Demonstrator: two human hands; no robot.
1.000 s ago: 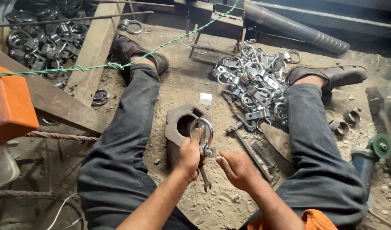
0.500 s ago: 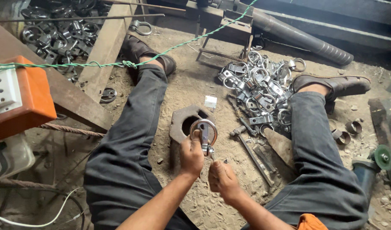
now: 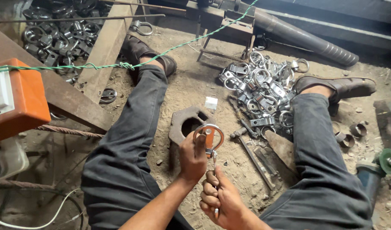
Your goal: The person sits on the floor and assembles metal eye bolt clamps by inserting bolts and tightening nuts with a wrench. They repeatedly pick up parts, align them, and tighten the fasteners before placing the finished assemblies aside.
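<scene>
An orange box (image 3: pixel 20 100) sits left, a green cord (image 3: pixel 118 65) crosses above, and a grinder (image 3: pixel 376 170) lies right.

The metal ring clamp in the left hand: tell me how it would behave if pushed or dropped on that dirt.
The ring clamp is bare metal, so probably stiff and heavy for its size. Its round loop might roll briefly, but the flat tab end would likely stop it. The left hand pinches it upright, so its smooth surface does not look too slippery for bare fingers.
</scene>
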